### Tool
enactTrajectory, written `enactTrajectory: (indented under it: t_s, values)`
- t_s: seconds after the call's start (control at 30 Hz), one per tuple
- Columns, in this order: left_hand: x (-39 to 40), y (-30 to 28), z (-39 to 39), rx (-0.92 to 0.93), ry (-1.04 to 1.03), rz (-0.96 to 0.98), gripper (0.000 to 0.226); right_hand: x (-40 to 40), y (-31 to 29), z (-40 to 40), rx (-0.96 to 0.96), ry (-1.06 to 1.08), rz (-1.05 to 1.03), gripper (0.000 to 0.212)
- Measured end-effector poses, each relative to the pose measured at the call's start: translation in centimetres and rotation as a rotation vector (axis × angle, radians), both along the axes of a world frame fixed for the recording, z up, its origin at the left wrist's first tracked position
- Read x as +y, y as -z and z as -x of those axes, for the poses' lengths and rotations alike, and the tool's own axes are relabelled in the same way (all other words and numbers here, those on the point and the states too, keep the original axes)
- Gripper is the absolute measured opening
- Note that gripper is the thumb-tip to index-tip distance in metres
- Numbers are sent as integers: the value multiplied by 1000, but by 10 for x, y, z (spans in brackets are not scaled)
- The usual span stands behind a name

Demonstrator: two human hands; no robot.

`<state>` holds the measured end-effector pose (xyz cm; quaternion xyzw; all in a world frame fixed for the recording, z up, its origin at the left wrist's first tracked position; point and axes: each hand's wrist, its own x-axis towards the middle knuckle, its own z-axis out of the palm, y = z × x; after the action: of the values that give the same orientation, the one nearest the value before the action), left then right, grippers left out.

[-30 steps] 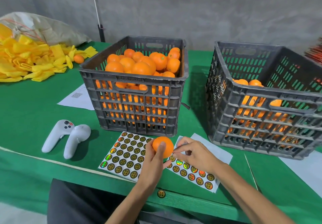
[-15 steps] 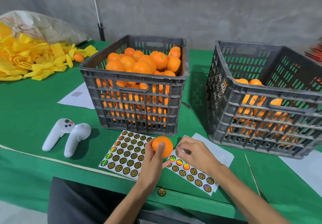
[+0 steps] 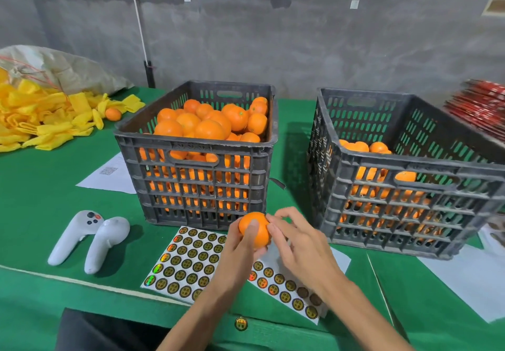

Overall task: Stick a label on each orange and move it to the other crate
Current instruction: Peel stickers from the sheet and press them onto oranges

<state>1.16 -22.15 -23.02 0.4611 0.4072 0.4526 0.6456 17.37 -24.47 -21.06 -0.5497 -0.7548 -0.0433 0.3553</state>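
My left hand (image 3: 236, 256) grips one orange (image 3: 261, 231) just above the table, in front of the left crate, with its thumb across the fruit's front. My right hand (image 3: 300, 244) touches the orange's right side with its fingertips; no label shows under them. Two sheets of round gold labels lie below the hands: the left label sheet (image 3: 188, 260) is nearly full, the right label sheet (image 3: 284, 288) partly used. The left black crate (image 3: 196, 145) is heaped with oranges. The right black crate (image 3: 410, 162) holds a lower layer of them.
Two white controllers (image 3: 90, 238) lie left of the label sheets. Yellow foam nets (image 3: 41, 124) and a lone orange (image 3: 112, 113) sit at the far left. Paper sheets (image 3: 109, 175) lie by the crates. A stray label (image 3: 241, 323) sticks to the table's front edge. Red packs (image 3: 483, 110) lie far right.
My right hand has lifted off the right label sheet and come up against the orange. My left hand has raised the orange slightly.
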Motion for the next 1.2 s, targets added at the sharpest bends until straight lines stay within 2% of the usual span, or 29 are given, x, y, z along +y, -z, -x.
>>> enactTrajectory:
  t_s: [0.1, 0.2, 0.33, 0.43, 0.53, 0.63, 0.7, 0.77, 0.83, 0.93, 1.03, 1.13, 1.2]
  values:
    - [5, -41, -8, 7, 36, -80, 48, -5, -31, -7, -101, 35, -97, 50]
    - [13, -83, -25, 45, 47, -168, 48, -4, -61, -14, -109, 106, -235, 68]
    - [29, -134, -46, 128, 191, -342, 48, 10, -102, -31, 41, 186, -326, 66]
    - [48, -163, -56, 183, 232, -431, 48, 22, -129, -52, 39, 319, -325, 66]
    - [76, -185, -53, 383, 62, -682, 40, 37, -145, -81, -47, 465, -306, 64]
    - [118, -202, -32, 717, -141, -926, 29, 50, -151, -112, -22, 568, -233, 64]
    - [147, -208, -12, 1022, -194, -890, 37, 55, -152, -127, 12, 594, -208, 61]
    - [170, -208, 4, 1294, -184, -735, 47, 59, -150, -134, 15, 607, -206, 50]
    - [182, -205, 16, 1426, -146, -587, 55, 63, -147, -131, 38, 591, -241, 38]
    - [188, -198, 25, 1436, -93, -414, 58, 66, -146, -114, 53, 543, -319, 31]
    - [193, -193, 30, 1382, -58, -333, 64, 68, -144, -97, 9, 456, -407, 25]
    - [193, -195, 35, 1307, -122, -372, 64, 69, -140, -82, 12, 363, -454, 20]
    - [186, -193, 34, 1216, -210, -505, 65, 69, -138, -72, 31, 300, -460, 20]
